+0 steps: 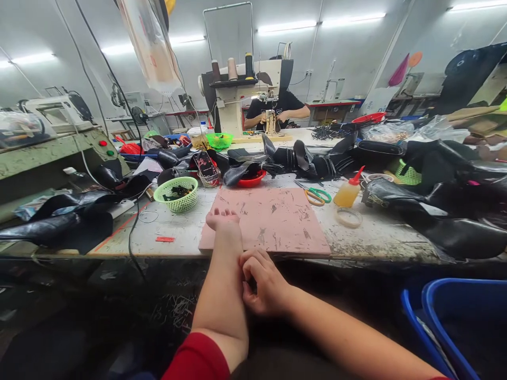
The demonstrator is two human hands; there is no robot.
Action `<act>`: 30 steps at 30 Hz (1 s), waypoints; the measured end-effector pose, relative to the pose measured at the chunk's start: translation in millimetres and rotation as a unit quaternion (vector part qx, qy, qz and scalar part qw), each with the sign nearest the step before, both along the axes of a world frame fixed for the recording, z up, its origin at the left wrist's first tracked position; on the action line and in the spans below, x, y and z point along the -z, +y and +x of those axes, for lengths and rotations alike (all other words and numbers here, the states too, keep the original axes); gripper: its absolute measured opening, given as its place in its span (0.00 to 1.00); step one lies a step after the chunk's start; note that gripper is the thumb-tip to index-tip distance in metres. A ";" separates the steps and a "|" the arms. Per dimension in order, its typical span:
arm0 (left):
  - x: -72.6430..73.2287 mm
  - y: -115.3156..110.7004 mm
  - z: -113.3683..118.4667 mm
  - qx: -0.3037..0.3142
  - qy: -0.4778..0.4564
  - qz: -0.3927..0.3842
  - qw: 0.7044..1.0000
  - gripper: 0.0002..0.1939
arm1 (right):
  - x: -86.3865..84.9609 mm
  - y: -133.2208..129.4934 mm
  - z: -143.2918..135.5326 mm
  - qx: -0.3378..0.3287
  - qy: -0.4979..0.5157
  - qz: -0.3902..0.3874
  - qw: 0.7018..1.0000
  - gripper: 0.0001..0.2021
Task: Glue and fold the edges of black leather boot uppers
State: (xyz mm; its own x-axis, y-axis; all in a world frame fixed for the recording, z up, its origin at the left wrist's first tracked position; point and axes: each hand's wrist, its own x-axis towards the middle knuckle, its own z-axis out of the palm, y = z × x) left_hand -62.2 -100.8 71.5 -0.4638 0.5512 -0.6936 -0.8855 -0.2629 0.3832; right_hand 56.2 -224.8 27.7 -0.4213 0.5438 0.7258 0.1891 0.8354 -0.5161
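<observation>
My left hand (223,218) rests palm up over the left part of a pink board (273,216), its fingers slightly curled and nothing in it. The fingertips of my right hand (263,282) touch the side of my left forearm, below the table's front edge. Its fingers are bent, with a gap between thumb and index finger, and no object shows in it. Scissors with green and orange handles (317,196) lie at the board's right back corner. Further right stand a glue bottle with a red tip (347,193) and a tape roll (349,217).
A green basket (177,195) with small black pieces stands left of the board, near a red strip (165,239). Black leather pieces (463,227) lie on both sides. Behind, a person (279,108) works at a sewing machine (232,108). Blue bins (467,316) stand at lower right.
</observation>
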 end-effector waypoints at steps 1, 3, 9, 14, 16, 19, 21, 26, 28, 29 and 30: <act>0.0 0.5 -1.4 -0.002 -0.001 -0.003 1.000 0.18 | 2.3 -0.7 -0.8 0.006 0.014 -0.013 1.000 0.15; -0.3 2.3 -4.0 -0.003 -0.004 -0.007 1.000 0.18 | 4.9 -1.9 -2.1 0.013 0.039 -0.045 0.998 0.14; -0.7 7.4 -11.4 0.011 0.004 -0.008 1.000 0.19 | 6.3 -5.6 -4.6 -0.023 0.074 -0.080 0.994 0.14; -3.0 9.9 -14.4 0.027 0.015 -0.008 0.999 0.19 | 6.7 -2.7 -7.7 -0.017 0.098 -0.088 0.991 0.15; -4.6 10.0 -14.3 0.029 0.017 -0.008 0.999 0.19 | 6.9 -2.4 -8.5 -0.026 0.100 -0.091 0.990 0.15; -5.9 9.6 -13.8 0.034 0.024 -0.010 0.999 0.19 | 8.1 -3.1 -9.2 -0.034 0.103 -0.088 0.990 0.14; -5.9 9.5 -13.7 0.039 0.031 -0.012 0.999 0.19 | 8.7 -3.0 -9.3 -0.028 0.104 -0.091 0.990 0.14; -5.0 8.7 -14.5 0.033 0.032 -0.006 0.999 0.20 | 8.3 -2.1 -9.1 -0.031 0.097 -0.102 0.990 0.14; -5.2 8.1 -15.2 0.021 0.018 -0.005 1.000 0.19 | 8.9 -2.4 -9.4 -0.034 0.099 -0.097 0.990 0.14; -5.4 7.9 -15.5 0.015 0.009 -0.005 1.000 0.19 | 9.4 -2.7 -9.5 -0.032 0.103 -0.093 0.990 0.13; -5.9 7.8 -15.8 0.010 0.001 -0.006 1.000 0.19 | 9.8 -2.9 -9.7 -0.031 0.106 -0.091 0.990 0.13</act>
